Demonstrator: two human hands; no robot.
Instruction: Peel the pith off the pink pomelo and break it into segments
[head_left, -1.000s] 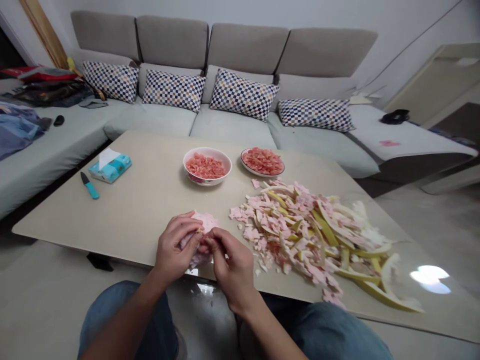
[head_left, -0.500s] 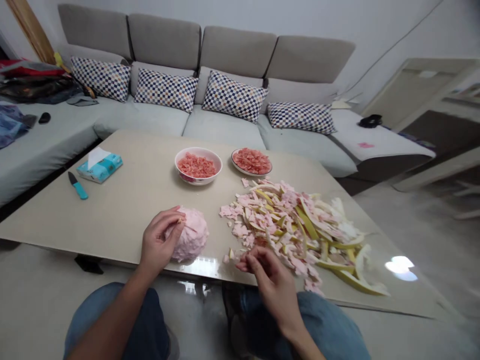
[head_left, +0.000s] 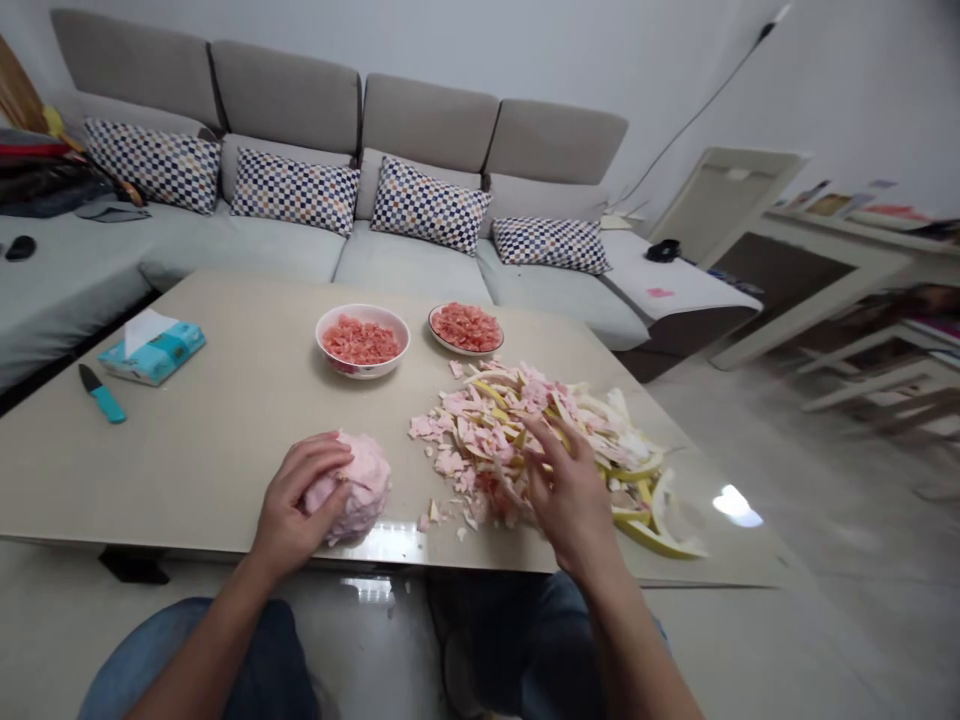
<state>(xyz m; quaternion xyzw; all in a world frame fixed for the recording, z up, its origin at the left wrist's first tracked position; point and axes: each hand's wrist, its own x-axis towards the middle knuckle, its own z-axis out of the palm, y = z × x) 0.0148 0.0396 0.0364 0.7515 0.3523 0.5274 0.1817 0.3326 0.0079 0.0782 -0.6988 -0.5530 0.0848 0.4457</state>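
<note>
My left hand (head_left: 304,500) is curled against the left side of a peeled pomelo (head_left: 364,485), a pale pink ball resting on the table near its front edge. Its fingers lie over the top and the thumb is in front. Over the near side of a heap of pomelo peel (head_left: 487,440) hovers my right hand (head_left: 570,490), fingers apart and holding nothing I can see. Yellow-green rind strips and pink-white pith scraps make up the heap. A few small crumbs lie between the pomelo and the heap.
Behind the pomelo stand a white bowl (head_left: 400,350) and a dark-rimmed plate (head_left: 436,338), both with pink pomelo flesh. A tissue pack (head_left: 161,355) and a turquoise-handled knife (head_left: 105,397) lie at the left. A grey sofa (head_left: 405,250) runs behind the table (head_left: 225,400).
My right hand has moved from the table's front edge up over the peel heap, and its fingers have opened. My left hand stays at the pomelo. The view has turned right.
</note>
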